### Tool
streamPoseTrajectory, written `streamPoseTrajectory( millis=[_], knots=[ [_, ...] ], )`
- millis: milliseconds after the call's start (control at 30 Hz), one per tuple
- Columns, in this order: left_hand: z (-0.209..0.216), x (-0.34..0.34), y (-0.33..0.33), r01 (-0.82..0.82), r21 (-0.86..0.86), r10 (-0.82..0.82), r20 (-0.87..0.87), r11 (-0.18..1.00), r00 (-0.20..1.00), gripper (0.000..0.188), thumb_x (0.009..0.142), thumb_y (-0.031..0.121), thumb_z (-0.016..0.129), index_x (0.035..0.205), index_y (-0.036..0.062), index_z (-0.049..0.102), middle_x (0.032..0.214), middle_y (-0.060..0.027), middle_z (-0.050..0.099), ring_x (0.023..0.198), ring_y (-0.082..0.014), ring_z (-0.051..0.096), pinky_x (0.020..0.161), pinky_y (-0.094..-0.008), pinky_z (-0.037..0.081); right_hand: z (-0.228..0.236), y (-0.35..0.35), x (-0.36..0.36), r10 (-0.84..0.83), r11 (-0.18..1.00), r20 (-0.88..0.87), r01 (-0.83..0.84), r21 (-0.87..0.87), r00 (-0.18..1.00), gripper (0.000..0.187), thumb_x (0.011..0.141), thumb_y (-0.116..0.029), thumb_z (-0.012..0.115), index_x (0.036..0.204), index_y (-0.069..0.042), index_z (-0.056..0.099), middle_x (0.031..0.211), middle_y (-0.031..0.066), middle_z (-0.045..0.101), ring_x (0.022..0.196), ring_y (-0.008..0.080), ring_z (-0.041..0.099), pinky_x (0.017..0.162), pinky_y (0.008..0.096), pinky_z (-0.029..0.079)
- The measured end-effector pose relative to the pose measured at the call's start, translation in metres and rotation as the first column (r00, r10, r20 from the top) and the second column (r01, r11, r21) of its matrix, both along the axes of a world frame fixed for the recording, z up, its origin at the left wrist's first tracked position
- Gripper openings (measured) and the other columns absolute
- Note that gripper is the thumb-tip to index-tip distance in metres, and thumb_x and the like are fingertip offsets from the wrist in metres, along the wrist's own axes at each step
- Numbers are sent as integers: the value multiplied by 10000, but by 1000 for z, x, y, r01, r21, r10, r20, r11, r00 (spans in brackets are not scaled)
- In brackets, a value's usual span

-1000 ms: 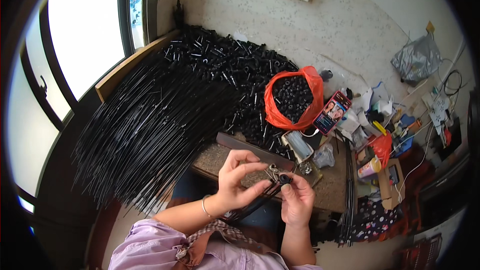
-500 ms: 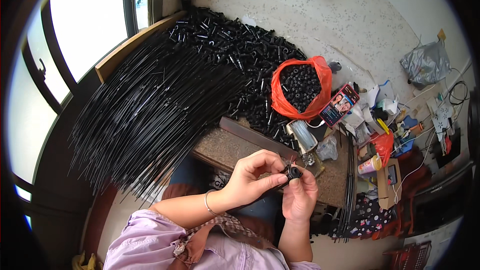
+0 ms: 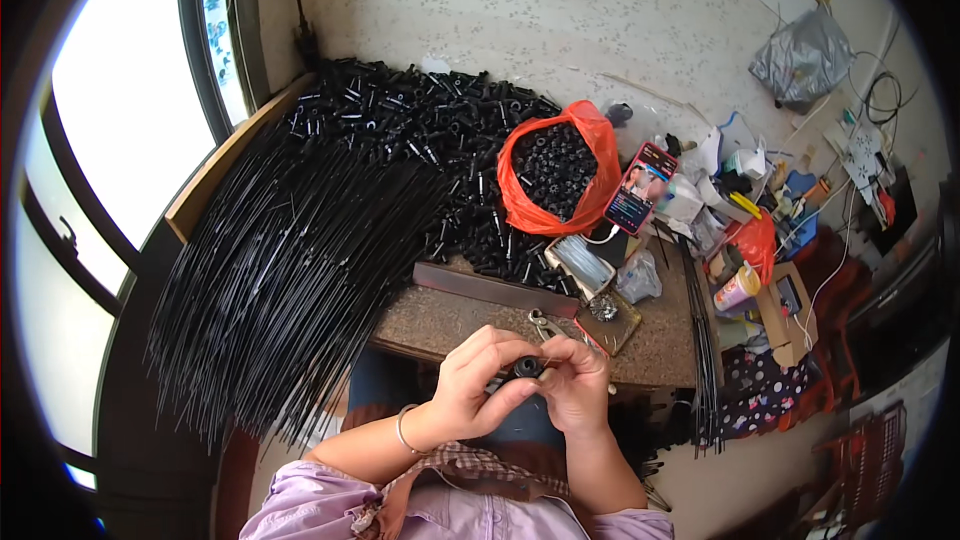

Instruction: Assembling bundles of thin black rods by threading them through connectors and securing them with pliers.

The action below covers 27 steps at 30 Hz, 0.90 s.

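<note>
Between my hands, just off the table's front edge, is a short black cylindrical part [image 3: 528, 367] with a round hole in the end facing up. My left hand [image 3: 478, 380] is closed around its left side, thumb below and forefinger above. The fingers of my right hand [image 3: 578, 380] pinch at its right side, and a thin reddish strand shows faintly by those fingertips. Much of the part is hidden by my fingers. Pliers [image 3: 548, 325] lie on the table just beyond my hands.
Long thin black rods [image 3: 290, 290] overhang the table [image 3: 440, 312] at left. Behind lies a heap of black tubular parts [image 3: 400, 110]. A red plastic bag [image 3: 595, 135] holds black pieces. A phone [image 3: 640, 187], a box of thin rods [image 3: 580, 265] and metal pins [image 3: 604, 308] are at right.
My hands and the black part have shifted left and slightly down in the picture as the whole view moved. The part's hole faces up more, and the pliers have come into sight.
</note>
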<state>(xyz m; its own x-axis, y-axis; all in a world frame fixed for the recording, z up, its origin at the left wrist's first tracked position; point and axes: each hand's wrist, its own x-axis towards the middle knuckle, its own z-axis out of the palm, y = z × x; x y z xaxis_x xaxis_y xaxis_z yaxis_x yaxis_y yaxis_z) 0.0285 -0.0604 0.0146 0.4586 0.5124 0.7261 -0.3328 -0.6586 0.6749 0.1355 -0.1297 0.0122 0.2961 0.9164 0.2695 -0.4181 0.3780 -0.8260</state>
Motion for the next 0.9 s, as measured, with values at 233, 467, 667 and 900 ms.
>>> streamPoseTrajectory(
  millis=[233, 467, 667, 900],
  knots=[
    [-9, 1, -8, 665, -476, -729, 72, 575, 681, 529, 737, 510, 273, 879, 6, 352, 680, -85, 462, 497, -108, 438, 415, -193, 342, 14, -5, 9, 62, 995, 176, -47, -89, 982, 706, 438, -127, 742, 1015, -66, 340, 854, -17, 340, 708, 73, 365, 648, 180, 321],
    [5, 3, -13, 639, -634, -584, 341, 435, 736, 302, 743, 304, 488, 814, 17, 425, 691, -20, 453, 554, -48, 386, 497, -161, 321, 47, -22, 12, -497, 844, 837, 351, 405, 230, 302, 528, -159, 659, 798, -78, 550, 778, 44, 410, 671, 176, 389, 584, 242, 325],
    [-3, 16, -9, 338, -506, -320, 127, 793, 939, 214, 744, 212, 486, 793, 10, 435, 620, -27, 460, 492, -75, 400, 464, -194, 347, 55, -18, 14, -507, 781, 846, 326, 532, -165, 168, 558, -79, 606, 706, -50, 534, 673, 37, 451, 623, 196, 417, 593, 292, 330],
    [6, 4, 20, 218, -233, -219, 22, 948, 975, 391, 754, 388, 411, 669, 7, 405, 516, -38, 447, 418, -84, 393, 403, -188, 311, 11, -12, 30, -477, 878, 823, 211, 429, 309, 67, 668, -33, 523, 718, 10, 512, 648, 110, 491, 549, 214, 492, 499, 267, 405]
  ],
)
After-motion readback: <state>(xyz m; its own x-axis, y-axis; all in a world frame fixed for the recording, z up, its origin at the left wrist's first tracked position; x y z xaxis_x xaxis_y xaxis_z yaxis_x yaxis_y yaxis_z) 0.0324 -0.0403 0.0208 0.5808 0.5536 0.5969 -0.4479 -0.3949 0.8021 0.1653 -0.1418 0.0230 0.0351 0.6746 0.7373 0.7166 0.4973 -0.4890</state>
